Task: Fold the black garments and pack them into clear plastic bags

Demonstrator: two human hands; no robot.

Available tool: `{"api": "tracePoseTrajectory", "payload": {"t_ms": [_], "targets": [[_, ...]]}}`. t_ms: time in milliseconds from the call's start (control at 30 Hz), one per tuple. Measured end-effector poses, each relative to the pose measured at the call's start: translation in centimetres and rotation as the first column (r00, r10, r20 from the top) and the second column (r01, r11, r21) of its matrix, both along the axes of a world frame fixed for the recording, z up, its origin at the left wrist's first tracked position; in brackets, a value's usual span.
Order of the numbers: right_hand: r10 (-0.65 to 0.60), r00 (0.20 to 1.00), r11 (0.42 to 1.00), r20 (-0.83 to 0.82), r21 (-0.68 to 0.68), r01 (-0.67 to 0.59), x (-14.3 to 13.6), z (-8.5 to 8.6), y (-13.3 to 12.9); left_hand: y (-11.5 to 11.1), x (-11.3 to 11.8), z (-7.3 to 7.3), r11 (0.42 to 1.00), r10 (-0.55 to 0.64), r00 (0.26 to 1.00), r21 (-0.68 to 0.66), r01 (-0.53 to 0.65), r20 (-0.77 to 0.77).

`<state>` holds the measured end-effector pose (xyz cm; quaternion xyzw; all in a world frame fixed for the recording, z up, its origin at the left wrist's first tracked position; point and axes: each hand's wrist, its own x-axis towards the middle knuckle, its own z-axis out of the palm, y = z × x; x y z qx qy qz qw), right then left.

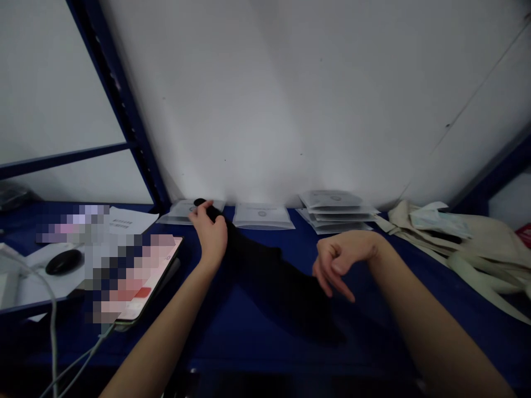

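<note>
A long piece of black cloth (274,276) stretches slantwise over the blue table (244,326), from upper left to lower right. My left hand (210,229) grips its upper left end, thumb and fingers closed round it. At the cloth's right edge is my right hand (338,260), with its fingers curled and pointing down. Its fingertips meet the dark fabric, and whether they pinch it is hard to see. Behind the cloth, a clear flat packet (262,215) lies by the wall.
Stacked packets (338,207) stand at the back right, another packet (176,211) behind my left hand. Beige cloth bags (477,237) lie on the right. On the left are a lit phone (143,293), a black mouse (64,262), papers (133,220) and white cables (53,320).
</note>
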<state>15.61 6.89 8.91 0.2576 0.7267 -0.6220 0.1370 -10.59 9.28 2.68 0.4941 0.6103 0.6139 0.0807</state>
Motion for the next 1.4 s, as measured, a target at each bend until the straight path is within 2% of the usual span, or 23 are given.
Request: {"api": "tracePoseTrajectory", "payload": {"t_ms": [67,133,167,233,267,300,400,467,567,667,733,933,1067,1100,1133,1167,1233,1267,1333,1400], "targets": [[-0.071,0.995,0.997,0.063,0.017,0.07,0.9,0.2,0.1,-0.3,0.1,0.2,0.993,0.113,0.977,0.056,-0.104,-0.182],[-0.139,0.986,0.989,0.091,0.06,0.134,0.7,-0.2,0.2,-0.5,0.3,0.2,0.993,0.113,0.903,0.075,-0.089,-0.414],[-0.17,0.982,0.982,0.083,0.101,0.162,0.2,-0.7,0.3,-0.5,0.4,0.1,0.998,0.056,0.846,0.047,-0.037,-0.529],[-0.258,0.966,0.939,0.031,0.242,0.243,-1.4,-1.8,0.4,-0.3,0.4,-0.6,0.99,-0.142,0.703,-0.106,0.095,-0.697],[-0.314,0.949,0.894,0.005,0.34,0.294,-2.4,-2.5,0.5,-0.2,0.4,-1.0,0.969,-0.245,0.627,-0.202,0.14,-0.739],[-0.387,0.922,0.821,-0.015,0.45,0.352,-3.5,-3.2,0.5,0.0,0.3,-1.5,0.943,-0.331,0.56,-0.292,0.161,-0.76],[-0.584,0.812,0.53,-0.02,0.748,0.4,-6.3,-5.2,0.4,0.3,0.2,-2.9,0.879,-0.462,0.453,-0.459,0.125,-0.762],[-0.648,0.762,0.413,-0.026,0.829,0.379,-7.5,-6.1,0.1,0.3,0.1,-3.3,0.865,-0.479,0.444,-0.493,0.092,-0.757],[-0.695,0.719,0.339,-0.024,0.871,0.357,-8.3,-6.7,-0.2,0.1,0.1,-3.2,0.863,-0.475,0.476,-0.497,0.089,-0.74],[-0.699,0.71,0.276,-0.084,0.884,0.377,-8.5,-7.1,0.1,-0.1,0.2,-2.9,0.843,-0.51,0.506,-0.521,0.133,-0.695],[-0.693,0.71,0.264,-0.122,0.874,0.408,-8.6,-7.5,0.4,-0.2,0.3,-2.8,0.825,-0.539,0.505,-0.544,0.154,-0.674],[-0.666,0.734,0.282,-0.135,0.865,0.415,-8.1,-8.3,1.5,-0.2,0.6,-2.6,0.791,-0.606,0.455,-0.558,0.252,-0.653],[-0.579,0.757,0.206,-0.303,0.844,0.496,-6.6,-6.7,1.5,-0.1,0.8,-2.1,0.784,-0.621,0.449,-0.516,0.347,-0.642],[-0.527,0.766,0.205,-0.369,0.819,0.536,-6.2,-6.0,1.4,-0.1,0.8,-1.8,0.793,-0.609,0.461,-0.484,0.37,-0.645],[-0.475,0.767,0.232,-0.431,0.78,0.582,-5.8,-5.2,1.1,-0.1,0.8,-1.6,0.802,-0.595,0.474,-0.446,0.397,-0.649],[-0.435,0.76,0.284,-0.484,0.727,0.625,-5.4,-4.4,0.8,-0.2,0.8,-1.3,0.808,-0.583,0.484,-0.402,0.431,-0.653],[-0.399,0.745,0.442,-0.534,0.6,0.667,-4.6,-2.6,0.1,-0.5,0.8,-0.7,0.79,-0.581,0.479,-0.316,0.525,-0.658],[-0.387,0.76,0.536,-0.522,0.543,0.646,-4.2,-1.8,-0.3,-0.6,0.8,-0.4,0.764,-0.593,0.461,-0.279,0.582,-0.66],[-0.333,0.844,0.739,-0.421,0.44,0.51,-3.4,-0.6,-0.9,-1.1,0.8,0.2,0.709,-0.608,0.417,-0.224,0.669,-0.676],[-0.231,0.944,0.905,-0.234,0.303,0.297,-2.8,-0.1,-1.1,-1.8,1.0,0.6,0.693,-0.591,0.38,-0.206,0.691,-0.711]]}}
